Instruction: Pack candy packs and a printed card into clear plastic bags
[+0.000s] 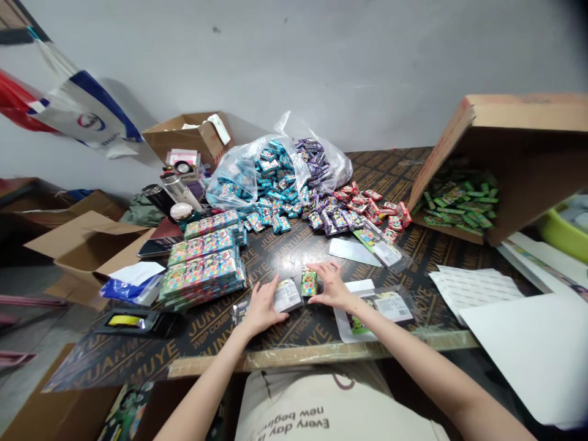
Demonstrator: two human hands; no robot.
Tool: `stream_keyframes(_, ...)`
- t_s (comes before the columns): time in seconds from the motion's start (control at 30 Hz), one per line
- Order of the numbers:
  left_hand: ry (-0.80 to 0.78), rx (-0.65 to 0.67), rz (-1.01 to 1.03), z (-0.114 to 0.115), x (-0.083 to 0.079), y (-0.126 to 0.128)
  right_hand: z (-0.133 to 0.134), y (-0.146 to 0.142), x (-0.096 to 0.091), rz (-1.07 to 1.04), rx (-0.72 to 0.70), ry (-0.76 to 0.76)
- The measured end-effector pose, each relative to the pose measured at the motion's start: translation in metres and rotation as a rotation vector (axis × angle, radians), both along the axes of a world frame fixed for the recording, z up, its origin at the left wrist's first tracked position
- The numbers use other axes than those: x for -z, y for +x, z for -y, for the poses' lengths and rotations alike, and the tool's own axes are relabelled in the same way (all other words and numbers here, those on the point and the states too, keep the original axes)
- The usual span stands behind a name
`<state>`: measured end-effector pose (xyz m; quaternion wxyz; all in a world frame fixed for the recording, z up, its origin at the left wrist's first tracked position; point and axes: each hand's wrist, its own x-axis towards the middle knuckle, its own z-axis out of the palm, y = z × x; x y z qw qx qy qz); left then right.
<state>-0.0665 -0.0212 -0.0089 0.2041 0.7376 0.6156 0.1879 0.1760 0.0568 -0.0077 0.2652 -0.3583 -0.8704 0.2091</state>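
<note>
My right hand (331, 286) grips a small green printed box (309, 282) between thumb and fingertips, just above the tabletop or resting on it; I cannot tell which. Beside it, my left hand (264, 308) lies with thumb and fingers apart on a flat printed plastic packet (287, 295) with a pale label. Under my right forearm is another labelled packet (389, 304), on top of a white sheet. Further back, a green-and-white packet (379, 245) lies by a loose pile of purple boxes (337, 220) and red boxes (372, 207).
Wrapped multipacks (204, 269) are stacked left of my hands. Blue boxes (275, 171) spill from clear bags at the back. A tipped carton (519, 141) holds green boxes at right, near white sheets (528, 343). A tape dispenser (138, 321) sits at the left edge.
</note>
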Motion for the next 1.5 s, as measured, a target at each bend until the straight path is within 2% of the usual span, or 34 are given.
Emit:
stream_keyframes(0.13, -0.027, 0.024, 0.103, 0.006, -0.009, 0.004, 0.005, -0.001, -0.005, -0.109, -0.166, -0.129)
stream_keyframes(0.27, -0.021, 0.002, 0.277, 0.007, -0.021, 0.013, 0.007, 0.001, -0.018, -0.265, -0.253, -0.363)
stream_keyframes(0.33, 0.050, -0.120, 0.375, 0.003, -0.026, 0.023, 0.008, -0.005, -0.024, -0.426, -0.151, -0.468)
stream_keyframes(0.4, 0.142, -0.283, 0.508, -0.004, -0.028, 0.036, 0.010, -0.017, -0.030, -0.667, 0.079, -0.575)
stream_keyframes(0.47, 0.167, -0.427, 0.724, -0.011, -0.028, 0.053, 0.011, -0.032, -0.037, -0.911, 0.321, -0.695)
stream_keyframes(0.53, 0.111, -0.507, 1.007, -0.014, -0.026, 0.072, 0.011, -0.046, -0.044, -1.085, 0.464, -0.786)
stream_keyframes(0.63, 0.005, -0.575, 1.393, -0.013, -0.026, 0.096, 0.012, -0.056, -0.054, -1.185, 0.526, -0.844)
stream_keyframes(0.73, -0.098, -0.654, 1.576, -0.011, -0.033, 0.103, 0.016, -0.052, -0.058, -1.194, 0.466, -0.923)
stream_keyframes(0.87, -0.231, -0.680, 1.546, -0.018, -0.049, 0.090, 0.016, -0.042, -0.058, -1.273, 0.367, -1.087)
stream_keyframes(1.0, -0.216, -0.609, 1.465, -0.026, -0.063, 0.078, 0.010, -0.032, -0.057, -1.146, 0.310, -1.204)
stream_keyframes(1.07, -0.172, -0.569, 1.414, -0.027, -0.069, 0.074, 0.009, -0.027, -0.058, -1.041, 0.290, -1.138)
stream_keyframes(1.17, -0.110, -0.457, 1.226, -0.028, -0.077, 0.067, 0.012, -0.018, -0.059, -0.896, 0.214, -0.846)
stream_keyframes(1.23, -0.109, -0.385, 1.096, -0.030, -0.080, 0.062, 0.016, -0.015, -0.058, -0.848, 0.188, -0.705)
stream_keyframes(1.3, -0.149, -0.343, 1.038, -0.033, -0.083, 0.059, 0.017, -0.012, -0.058, -0.848, 0.202, -0.682)
stream_keyframes(1.4, -0.208, -0.292, 0.982, -0.038, -0.086, 0.057, 0.015, -0.011, -0.058, -0.861, 0.199, -0.737)
stream_keyframes(1.5, -0.175, -0.229, 0.878, -0.040, -0.090, 0.058, 0.013, -0.009, -0.060, -0.833, 0.170, -0.750)
